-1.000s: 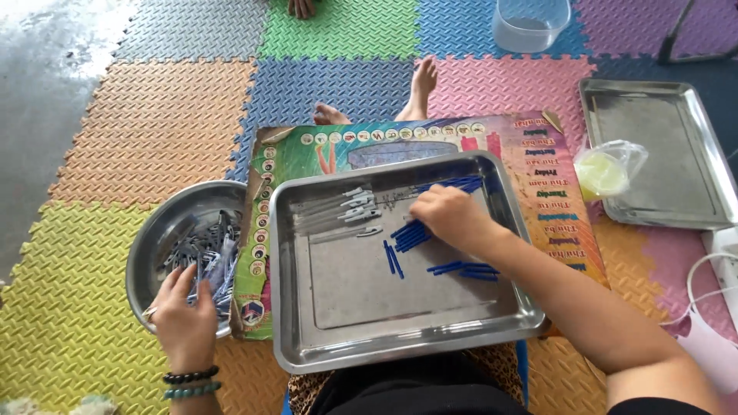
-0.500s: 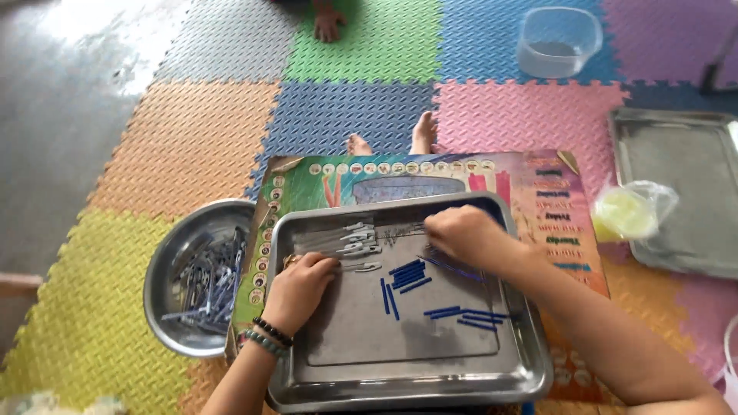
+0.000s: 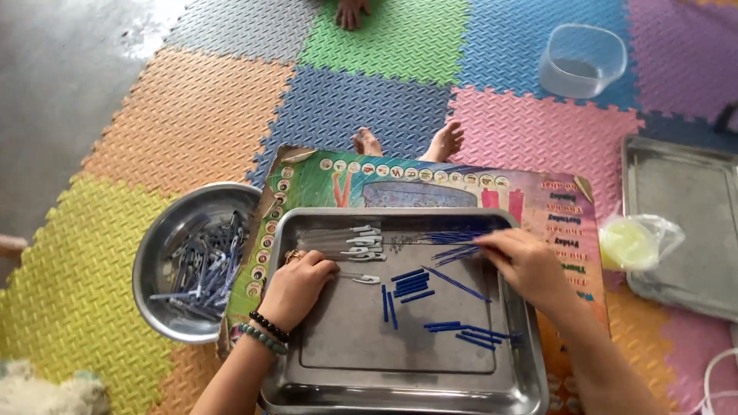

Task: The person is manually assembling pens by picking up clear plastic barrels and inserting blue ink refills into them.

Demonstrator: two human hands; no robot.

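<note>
A steel tray (image 3: 400, 388) rests on a colourful printed board (image 3: 430, 180) in front of me. My left hand (image 3: 296, 288) lies inside the tray with fingers curled, pinching the end of a thin clear tube with a white tip (image 3: 364, 278). A few more white-tipped tubes (image 3: 361, 240) lie in a row at the tray's far side. My right hand (image 3: 526, 263) pinches a bunch of thin blue rods (image 3: 455, 250) near the far right of the tray. Loose blue rods (image 3: 411, 283) are scattered over the tray floor.
A round steel bowl (image 3: 165, 253) with several pen parts sits left of the tray. My bare feet (image 3: 446, 140) show beyond the board. A second steel tray (image 3: 684, 192), a bag with something yellow (image 3: 632, 242) and a clear tub (image 3: 580, 60) are to the right. Another person's hand (image 3: 354, 11) is at the top.
My left hand came out of the round bowl and into the tray, and now grips a white-tipped tube. My right hand shifted right along the tray's far side with the blue rods.
</note>
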